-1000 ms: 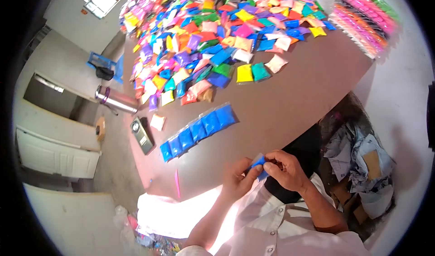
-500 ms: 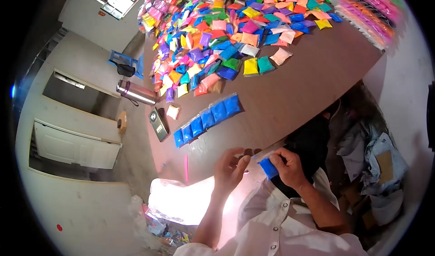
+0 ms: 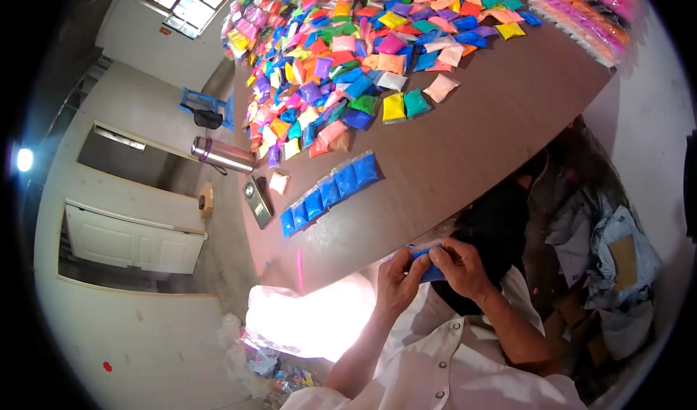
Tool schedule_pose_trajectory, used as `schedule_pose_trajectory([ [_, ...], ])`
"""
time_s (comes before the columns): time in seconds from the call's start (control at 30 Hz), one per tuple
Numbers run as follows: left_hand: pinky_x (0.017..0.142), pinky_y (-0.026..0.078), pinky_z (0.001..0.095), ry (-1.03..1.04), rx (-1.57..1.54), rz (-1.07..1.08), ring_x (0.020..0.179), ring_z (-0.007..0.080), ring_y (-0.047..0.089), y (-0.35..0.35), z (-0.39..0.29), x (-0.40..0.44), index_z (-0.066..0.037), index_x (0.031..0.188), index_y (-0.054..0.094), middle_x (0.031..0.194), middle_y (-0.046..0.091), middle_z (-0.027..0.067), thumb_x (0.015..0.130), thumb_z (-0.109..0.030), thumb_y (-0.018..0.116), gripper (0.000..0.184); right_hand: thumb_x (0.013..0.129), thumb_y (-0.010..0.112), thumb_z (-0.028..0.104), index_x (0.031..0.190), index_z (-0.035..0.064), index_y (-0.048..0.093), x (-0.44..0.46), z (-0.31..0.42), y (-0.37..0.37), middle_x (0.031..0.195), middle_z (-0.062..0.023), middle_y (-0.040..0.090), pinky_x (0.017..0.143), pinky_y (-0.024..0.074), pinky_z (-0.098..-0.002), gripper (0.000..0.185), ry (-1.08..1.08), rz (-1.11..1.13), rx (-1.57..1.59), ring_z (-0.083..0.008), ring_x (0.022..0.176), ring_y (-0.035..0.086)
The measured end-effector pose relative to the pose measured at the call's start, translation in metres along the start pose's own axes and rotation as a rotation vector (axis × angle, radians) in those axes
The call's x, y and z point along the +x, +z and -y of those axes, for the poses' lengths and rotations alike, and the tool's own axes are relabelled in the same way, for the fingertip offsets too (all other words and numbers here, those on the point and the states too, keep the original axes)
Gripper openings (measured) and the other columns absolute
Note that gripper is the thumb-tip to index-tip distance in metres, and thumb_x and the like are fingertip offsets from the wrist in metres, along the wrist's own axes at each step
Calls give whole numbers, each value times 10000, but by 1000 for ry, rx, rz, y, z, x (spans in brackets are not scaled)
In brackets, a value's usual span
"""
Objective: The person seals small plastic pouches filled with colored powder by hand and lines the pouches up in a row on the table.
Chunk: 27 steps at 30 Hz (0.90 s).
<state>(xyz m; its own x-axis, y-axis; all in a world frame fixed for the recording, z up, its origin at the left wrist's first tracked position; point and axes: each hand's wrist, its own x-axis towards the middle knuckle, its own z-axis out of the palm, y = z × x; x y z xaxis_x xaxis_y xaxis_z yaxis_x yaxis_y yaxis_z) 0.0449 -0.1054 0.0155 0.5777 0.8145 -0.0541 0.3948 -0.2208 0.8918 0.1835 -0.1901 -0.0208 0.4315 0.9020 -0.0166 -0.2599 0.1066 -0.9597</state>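
Small blue plastic packet: just off near edge of brown smooth-topped table. Bare left hand and bare right hand pinch it, thumbs uppermost. Straight row of blue plastic pouches lies on table.

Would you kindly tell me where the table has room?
The widest bare patch of table lies between the blue packet row and the lower-right edge; a smaller one separates that row from the pink strip. The packet heap crowds the far side.
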Motion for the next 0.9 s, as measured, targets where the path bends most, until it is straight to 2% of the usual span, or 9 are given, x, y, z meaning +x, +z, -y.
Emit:
schedule_pose_trajectory([
  [0.07,592,427,260,5,18,10,674,71,515,2,-3,1,4,889,651,722,589,-17,1001,-279,694,307,1021,647,263,1007,31,693,-1,-2,-2,811,-23,639,687,499,-259,236,14,-3,14,-96,755,593],
  [0.27,618,458,260,-280,-316,15,699,89,557,13,-1,-6,5,953,661,772,609,8,1022,-317,658,330,1015,640,186,989,-2,697,-1,-6,3,798,-43,653,675,498,-264,198,-66,-116,-31,-103,737,593],
  [0.33,634,470,243,-331,-283,132,730,91,584,12,6,-10,10,1013,672,820,635,27,1040,-341,624,355,1016,636,174,993,-13,696,-1,-9,6,807,-54,665,677,500,-266,198,-107,-160,-27,-110,736,597],
  [0.47,632,478,240,-300,-312,121,717,90,596,15,-4,-15,12,1051,685,812,657,30,1052,-344,598,366,1008,642,177,1014,-13,695,-1,-8,8,814,-66,678,677,504,-269,197,-119,-176,-22,-114,731,605],
  [0.53,622,496,246,-254,-150,51,687,89,607,13,-5,-16,11,1081,694,786,668,29,1059,-332,584,361,1003,647,195,1028,-11,687,-1,-8,3,812,-71,673,670,504,-274,212,-44,-84,-40,-112,722,604],
  [0.7,582,505,260,-230,-149,36,632,109,619,4,7,-16,18,1003,706,741,685,53,1060,-289,573,339,1001,653,225,1003,0,674,2,-8,5,790,-62,647,641,488,-276,227,-17,-46,35,-101,700,574],
  [0.8,603,461,275,-331,-363,158,649,133,593,-1,21,-18,-16,1003,712,804,679,61,1089,-387,461,455,1011,648,241,989,9,669,4,-21,4,769,-34,625,605,472,-260,235,8,-84,85,-90,668,560],
  [0.87,668,471,319,-418,-926,52,715,184,616,0,21,-13,-23,997,695,857,694,100,1092,-455,416,524,1021,642,248,992,16,668,3,-22,4,760,-15,613,581,460,-246,235,19,-134,127,-78,648,551],
  [0.9,748,493,350,-431,-1008,85,809,219,638,-7,23,-13,-10,1078,688,948,711,131,1082,-504,398,573,1033,631,252,1008,26,665,3,-10,3,756,4,600,559,444,-229,229,117,-135,278,-62,631,535],
])
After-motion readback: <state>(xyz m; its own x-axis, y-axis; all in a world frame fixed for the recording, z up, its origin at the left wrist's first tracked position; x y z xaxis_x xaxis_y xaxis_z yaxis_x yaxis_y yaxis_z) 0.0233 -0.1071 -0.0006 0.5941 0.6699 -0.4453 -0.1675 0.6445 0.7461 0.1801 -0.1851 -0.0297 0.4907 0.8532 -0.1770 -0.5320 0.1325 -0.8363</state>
